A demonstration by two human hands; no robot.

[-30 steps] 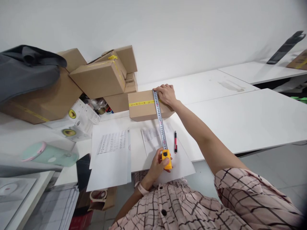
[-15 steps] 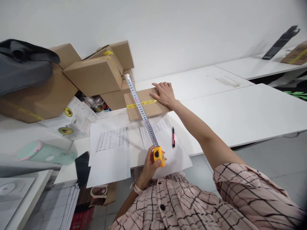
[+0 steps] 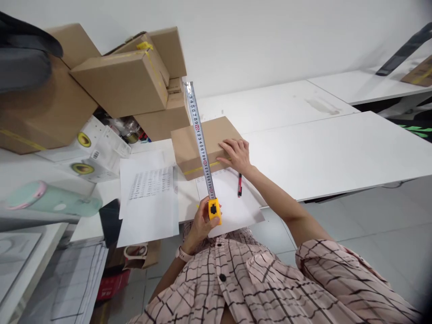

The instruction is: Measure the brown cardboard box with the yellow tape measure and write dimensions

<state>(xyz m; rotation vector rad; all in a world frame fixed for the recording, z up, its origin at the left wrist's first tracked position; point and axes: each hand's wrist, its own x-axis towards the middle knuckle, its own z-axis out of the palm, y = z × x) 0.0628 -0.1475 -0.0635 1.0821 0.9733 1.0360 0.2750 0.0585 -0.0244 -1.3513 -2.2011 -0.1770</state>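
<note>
My left hand point(image 3: 202, 219) is closed around a yellow tape measure point(image 3: 213, 210). Its silver blade point(image 3: 200, 139) is drawn out and runs away from me, across and above a cardboard box point(image 3: 202, 139), with the far tip beyond the box. On the right end of that box lies my right hand point(image 3: 236, 154), fingers over the edge and thumb against the taped side, gripping it. Yellow tape shows along the box's near side. Beneath and in front of the box is a printed sheet point(image 3: 236, 207), with a red and black pen point(image 3: 240, 185) on it.
More printed sheets point(image 3: 148, 220) overlap the white table's point(image 3: 324, 153) front edge. Stacked cardboard boxes point(image 3: 121, 85) and white avocado-printed boxes point(image 3: 96, 153) crowd the left side. A mint bottle point(image 3: 56, 198) lies at left. A dark object point(image 3: 407, 49) stands far right.
The box has been tipped and turned, so its taped face now points toward me. My right hand moved nearer with it. The tape measure swung more upright, its tip shifting right.
</note>
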